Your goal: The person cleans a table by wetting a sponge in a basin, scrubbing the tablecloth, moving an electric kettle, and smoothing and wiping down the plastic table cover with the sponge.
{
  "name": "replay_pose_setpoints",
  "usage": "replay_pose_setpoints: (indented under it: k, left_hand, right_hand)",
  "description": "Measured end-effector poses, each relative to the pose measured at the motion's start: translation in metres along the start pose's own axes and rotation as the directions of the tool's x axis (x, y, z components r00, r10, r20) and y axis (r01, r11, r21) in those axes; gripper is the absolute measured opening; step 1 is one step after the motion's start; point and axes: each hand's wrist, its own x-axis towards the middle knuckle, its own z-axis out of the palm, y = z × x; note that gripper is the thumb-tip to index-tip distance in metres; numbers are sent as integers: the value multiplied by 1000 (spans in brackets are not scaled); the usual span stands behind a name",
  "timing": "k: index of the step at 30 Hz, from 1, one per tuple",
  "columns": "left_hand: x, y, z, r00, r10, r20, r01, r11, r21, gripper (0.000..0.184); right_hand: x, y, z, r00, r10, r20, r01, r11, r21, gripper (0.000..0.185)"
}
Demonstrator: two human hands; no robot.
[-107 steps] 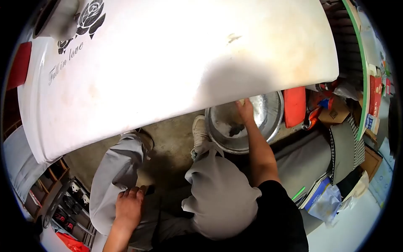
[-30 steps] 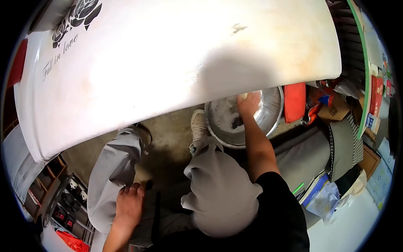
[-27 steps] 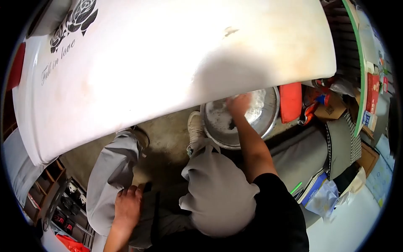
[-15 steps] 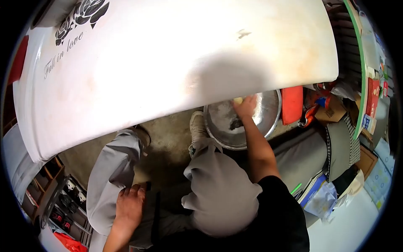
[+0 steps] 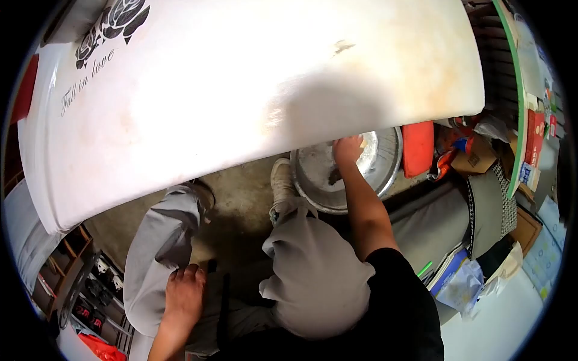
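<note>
My right hand (image 5: 347,150) reaches down into a round metal basin (image 5: 306,191) on the floor, under the edge of the white table. Its fingers look curled together, and a pale yellowish bit shows beside them; what it is I cannot make out. A dark patch (image 5: 335,176) lies in the basin just below my wrist. My left hand (image 5: 185,293) rests on my left thigh, holding nothing, its fingers lying over the grey trouser leg (image 5: 158,240).
The white table cover (image 5: 198,108) with a rose print overhangs the basin. A red object (image 5: 418,149) stands right of it. Further right are a cardboard box (image 5: 475,157), a grey cushion (image 5: 485,207) and papers with a plastic bag (image 5: 460,287). A shoe (image 5: 281,183) touches the basin's left side.
My right hand has shifted slightly left and its fingers have drawn closer together. The pale bit now shows at its right side. My left hand stays put.
</note>
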Motion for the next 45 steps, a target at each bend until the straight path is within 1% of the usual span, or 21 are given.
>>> replay_pose_setpoints:
  k: [2, 5, 8, 11, 12, 15, 18, 21, 22, 25, 26, 29, 30, 33, 34, 37, 39, 41, 42, 44, 45]
  left_hand:
    - [0, 0, -1, 999, 33, -25, -34, 999, -12, 19]
    - [0, 0, 2, 994, 71, -86, -72, 997, -8, 20]
    - [0, 0, -2, 993, 43, -112, -45, 999, -22, 19]
    - [-1, -1, 0, 994, 32, -105, -33, 999, -5, 19]
    - [0, -1, 1, 994, 40, -106, -40, 999, 9, 20]
    - [3, 1, -5, 998, 47, -51, -49, 998, -31, 20]
    - [1, 1, -2, 992, 75, -106, -73, 997, 20, 21]
    - [1, 2, -5, 991, 54, -118, -52, 998, 19, 23]
    - [1, 2, -4, 994, 38, -104, -36, 999, 21, 23]
    - [4, 2, -1, 997, 23, -76, -22, 1000, 18, 24]
    - [4, 2, -1, 997, 28, -72, -27, 1000, 10, 24]
    - [4, 2, -2, 998, 34, -52, -34, 999, 4, 26]
    - [4, 2, -2, 998, 34, -45, -34, 999, 6, 27]
    - [4, 1, 1, 999, 17, -43, -16, 999, 28, 31]
    - [4, 1, 1, 999, 24, -47, -22, 999, 23, 32]
    - [4, 2, -1, 998, 32, -50, -31, 999, 11, 33]
    - [4, 3, -5, 998, 28, -52, -28, 1000, 10, 34]
    - [4, 2, -4, 1000, -17, 26, 18, 1000, -16, 35]
    - [4, 1, -3, 997, -39, 63, 41, 999, -28, 35]
    - [3, -2, 2, 999, -19, 26, 19, 1000, -14, 35]
    - [2, -3, 3, 1000, -9, 12, 9, 1000, -10, 35]
  right_hand:
    - [10, -8, -35, 996, 80, 51, -85, 991, 102, 48]
    - [20, -10, -49, 988, 115, 100, -124, 988, 93, 42]
    - [48, 29, 20, 998, -5, 68, -11, 974, 228, 41]
    - [41, 36, 10, 998, 7, -65, 34, 787, 616, 39]
    - [42, 39, 9, 993, -53, -101, 106, 761, 641, 40]
    - [30, 58, 6, 995, -85, -50, 89, 558, 825, 50]
    - [10, 64, 13, 976, 15, -217, 137, 731, 669, 66]
    - [-2, 65, 25, 963, 73, -258, 82, 837, 542, 78]
    - [-3, 61, 26, 965, 92, -246, 29, 893, 449, 78]
    - [-14, 39, 31, 978, 179, -106, -148, 957, 250, 80]
    - [-15, 32, 29, 971, 166, -174, -133, 973, 186, 69]
    - [-1, 28, 20, 972, 208, -106, -171, 943, 287, 49]
    - [4, 35, 23, 973, 108, -203, -43, 953, 300, 33]
    - [27, 57, 31, 994, 0, -110, 47, 906, 421, 27]
    - [32, 58, 36, 991, -36, -128, 85, 910, 406, 24]
    - [38, 37, 39, 1000, -3, 14, -3, 921, 390, 26]
    - [28, 8, 19, 993, 87, 82, -111, 918, 380, 32]
    - [24, -11, -4, 976, 159, 147, -201, 915, 349, 34]
    - [25, -14, -13, 968, 173, 181, -224, 922, 315, 35]
    - [26, -17, -23, 947, 202, 250, -264, 933, 244, 37]
    - [29, -12, -18, 962, 179, 206, -219, 957, 193, 39]
